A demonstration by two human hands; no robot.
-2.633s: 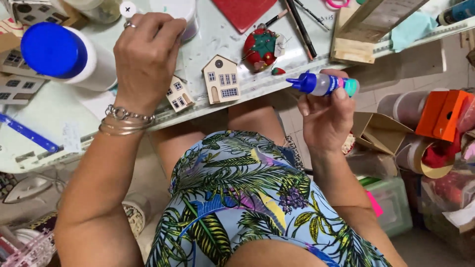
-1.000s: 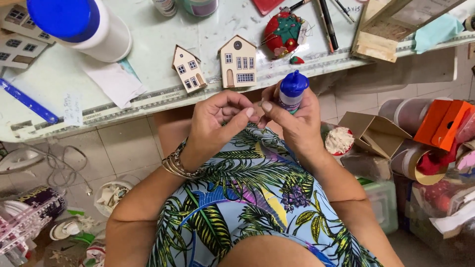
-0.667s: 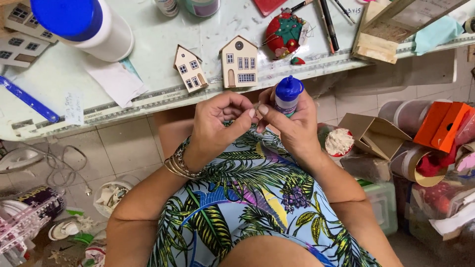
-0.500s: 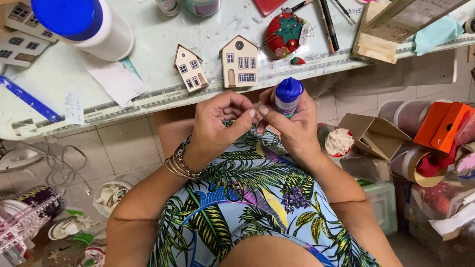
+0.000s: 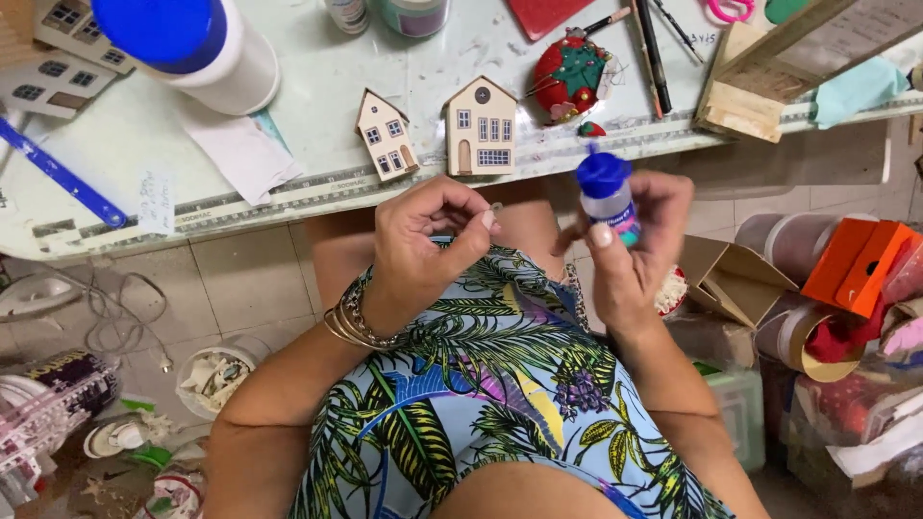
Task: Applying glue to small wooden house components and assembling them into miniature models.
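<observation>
- Now the right hand grips a small blue-capped glue bottle upright, just below the table edge.
- Left hand pinches something tiny, fingers narrow.
- Open gap between the hands, above the lap.

Home craft table, wooden houses

Right hand wrapped around a small glue bottle with a blue cap, just below the edge of the pale green table. Left hand beside it, apart, pinching something tiny between fingertips, too small to tell. Up on the table: two little wooden houses near the edge, red pincushion right of them, big white jar with blue lid to the left.
</observation>
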